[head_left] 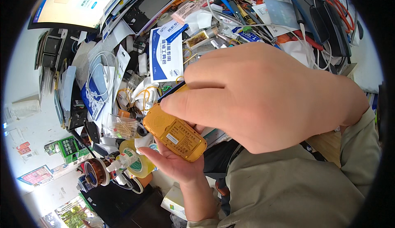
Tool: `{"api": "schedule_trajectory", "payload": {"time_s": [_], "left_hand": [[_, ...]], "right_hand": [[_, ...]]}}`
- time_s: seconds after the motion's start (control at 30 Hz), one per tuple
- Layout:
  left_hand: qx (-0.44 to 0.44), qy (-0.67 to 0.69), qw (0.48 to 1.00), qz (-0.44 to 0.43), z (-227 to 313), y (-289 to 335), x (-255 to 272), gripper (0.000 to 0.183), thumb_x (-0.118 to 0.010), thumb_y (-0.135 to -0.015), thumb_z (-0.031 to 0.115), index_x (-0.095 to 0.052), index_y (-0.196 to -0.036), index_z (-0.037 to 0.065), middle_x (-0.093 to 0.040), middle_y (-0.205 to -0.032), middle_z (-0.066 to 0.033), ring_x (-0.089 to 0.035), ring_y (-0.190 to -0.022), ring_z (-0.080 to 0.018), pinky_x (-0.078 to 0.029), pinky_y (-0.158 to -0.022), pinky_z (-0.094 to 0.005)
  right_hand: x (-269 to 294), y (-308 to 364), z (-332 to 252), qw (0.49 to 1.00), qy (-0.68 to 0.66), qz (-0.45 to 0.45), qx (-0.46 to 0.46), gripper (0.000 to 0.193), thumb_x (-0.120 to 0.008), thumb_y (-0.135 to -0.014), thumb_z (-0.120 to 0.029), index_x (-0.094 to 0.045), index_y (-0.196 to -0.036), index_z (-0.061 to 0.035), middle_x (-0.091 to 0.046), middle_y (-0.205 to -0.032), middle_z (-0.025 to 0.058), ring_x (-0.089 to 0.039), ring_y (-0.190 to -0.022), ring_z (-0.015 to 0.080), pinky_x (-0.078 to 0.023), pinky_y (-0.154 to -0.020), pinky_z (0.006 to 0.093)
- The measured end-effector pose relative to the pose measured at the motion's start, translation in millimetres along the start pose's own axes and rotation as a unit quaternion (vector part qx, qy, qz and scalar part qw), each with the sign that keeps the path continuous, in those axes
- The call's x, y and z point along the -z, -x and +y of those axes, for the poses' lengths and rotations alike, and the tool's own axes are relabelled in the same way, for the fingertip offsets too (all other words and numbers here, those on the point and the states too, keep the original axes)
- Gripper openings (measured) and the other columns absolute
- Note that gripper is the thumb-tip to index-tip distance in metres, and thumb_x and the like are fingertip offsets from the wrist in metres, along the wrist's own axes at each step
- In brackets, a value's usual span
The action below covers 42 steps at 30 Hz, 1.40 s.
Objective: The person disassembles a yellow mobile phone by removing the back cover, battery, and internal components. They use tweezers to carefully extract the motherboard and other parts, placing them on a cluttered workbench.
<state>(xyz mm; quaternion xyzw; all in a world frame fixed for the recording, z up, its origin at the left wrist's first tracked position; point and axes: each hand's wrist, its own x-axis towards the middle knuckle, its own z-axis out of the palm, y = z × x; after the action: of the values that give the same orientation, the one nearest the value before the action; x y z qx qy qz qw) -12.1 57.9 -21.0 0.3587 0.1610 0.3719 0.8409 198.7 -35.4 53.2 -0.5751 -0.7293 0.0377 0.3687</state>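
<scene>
A golden-yellow mobile phone [175, 137] lies back side up in my left hand [183, 168]. Its back cover is off, so the printed label in the battery bay and a dotted speaker grille show. My left thumb points out to the side while the fingers support the phone from below. Above its upper end is my right hand [247, 96], large and close to the camera, thumb and fingers pressed together. From behind those fingers sticks out a thin yellow piece with a dark edge [177, 90]; most of it is hidden.
The desk is crowded: a blue-and-white packet [166, 57], a coiled white cable [101, 75], a bag of cotton swabs [123, 127], tools and pens [234, 7]. A lit monitor [74, 3] stands at far left. A yellow bottle [138, 160] and a brown jar [96, 172] are at left.
</scene>
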Motion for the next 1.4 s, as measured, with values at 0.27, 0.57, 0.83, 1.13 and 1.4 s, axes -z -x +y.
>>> {"api": "schedule_trajectory", "payload": {"time_s": [0.27, 0.57, 0.83, 1.13, 1.4], "left_hand": [[-0.112, -0.463, 0.879, -0.014, 16.8, -17.4, -6.3, 0.056, -0.046, -0.109, 0.024, -0.034, -0.154, -0.006, -0.059, -0.134, -0.0235, -0.064, -0.110, -0.0291, -0.057, -0.082, -0.0345], [-0.244, -0.796, 0.503, -0.233, 20.9, -42.1, 1.0, 0.079, -0.082, -0.083, 0.031, -0.050, -0.149, 0.001, -0.061, -0.126, -0.0180, -0.062, -0.105, -0.0346, -0.050, -0.091, -0.0439], [-0.256, -0.780, 0.526, -0.221, 28.0, -39.9, 5.4, 0.081, -0.081, -0.083, 0.035, -0.050, -0.148, -0.001, -0.062, -0.124, -0.0179, -0.061, -0.105, -0.0341, -0.049, -0.092, -0.0433], [-0.098, -0.381, 0.919, 0.015, 30.4, -31.9, 9.8, 0.069, -0.049, -0.105, 0.052, -0.044, -0.147, -0.002, -0.063, -0.128, -0.0223, -0.066, -0.099, -0.0259, -0.054, -0.074, -0.0333], [0.092, 0.131, 0.987, 0.026, 27.1, -26.9, 6.6, 0.073, -0.036, -0.103, 0.066, -0.035, -0.157, 0.017, -0.057, -0.136, -0.0198, -0.056, -0.115, -0.0289, -0.047, -0.095, -0.0457]], "right_hand": [[-3.3, 5.3, 21.6, 0.991, 0.031, 0.065, -0.114, 0.022, -0.067, -0.087, -0.003, -0.068, -0.109, -0.0021, -0.067, -0.092, 0.0129, -0.065, -0.080, 0.0341, -0.051, -0.066, 0.0420], [-15.0, 12.9, 30.7, 0.976, -0.079, 0.077, -0.185, 0.009, -0.065, -0.089, -0.008, -0.065, -0.088, 0.0015, -0.062, -0.073, 0.0175, -0.061, -0.066, 0.0368, -0.047, -0.061, 0.0409], [-9.4, 6.6, 22.0, 0.984, -0.054, 0.079, -0.152, 0.009, -0.062, -0.089, -0.006, -0.062, -0.084, 0.0019, -0.058, -0.069, 0.0182, -0.056, -0.060, 0.0365, -0.043, -0.058, 0.0423], [3.1, 8.0, 8.4, 0.975, -0.073, 0.125, -0.166, 0.006, -0.063, -0.092, -0.004, -0.065, -0.090, 0.0014, -0.062, -0.074, 0.0127, -0.058, -0.063, 0.0280, -0.044, -0.057, 0.0364], [-19.0, 23.7, -13.6, 0.983, -0.158, 0.089, -0.010, 0.007, -0.068, -0.087, 0.000, -0.069, -0.094, -0.0015, -0.057, -0.070, 0.0085, -0.055, -0.057, 0.0248, -0.040, -0.048, 0.0361]]}}
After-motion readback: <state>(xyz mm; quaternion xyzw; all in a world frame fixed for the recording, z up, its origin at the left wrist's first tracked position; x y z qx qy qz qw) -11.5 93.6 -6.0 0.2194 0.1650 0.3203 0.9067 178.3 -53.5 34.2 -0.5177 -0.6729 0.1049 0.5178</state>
